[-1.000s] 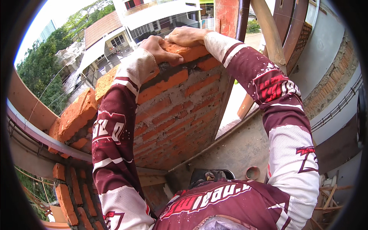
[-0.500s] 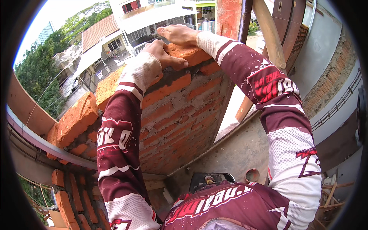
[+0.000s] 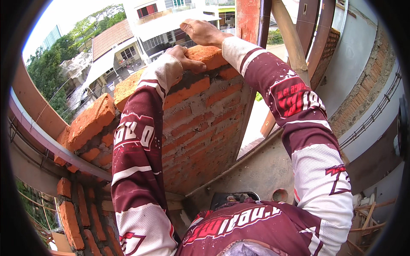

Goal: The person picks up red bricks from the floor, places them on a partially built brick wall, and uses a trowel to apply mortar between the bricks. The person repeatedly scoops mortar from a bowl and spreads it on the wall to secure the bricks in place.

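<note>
On top of the brick wall (image 3: 205, 106) lies an orange brick (image 3: 208, 56), set in grey mortar. My left hand (image 3: 184, 59) grips its left end, thumb along the near face and fingers over the far side, partly hidden. Just above the brick's right part, my right hand (image 3: 204, 32) is held flat with its fingers stretched out to the left. It holds nothing. To the left on the same top course sit another brick (image 3: 126, 89) and a larger, tilted brick (image 3: 92, 121).
A red-painted post (image 3: 247, 23) rises at the wall's right end, beside a wooden pole (image 3: 290, 38). Below, a black tub (image 3: 235, 197) and a small round pot (image 3: 279, 195) stand on the floor. A curved metal edge (image 3: 55, 147) crosses the left side.
My right hand has risen a little off the brick. The left hand stays on the brick's left end, while the whole view has shifted slightly.
</note>
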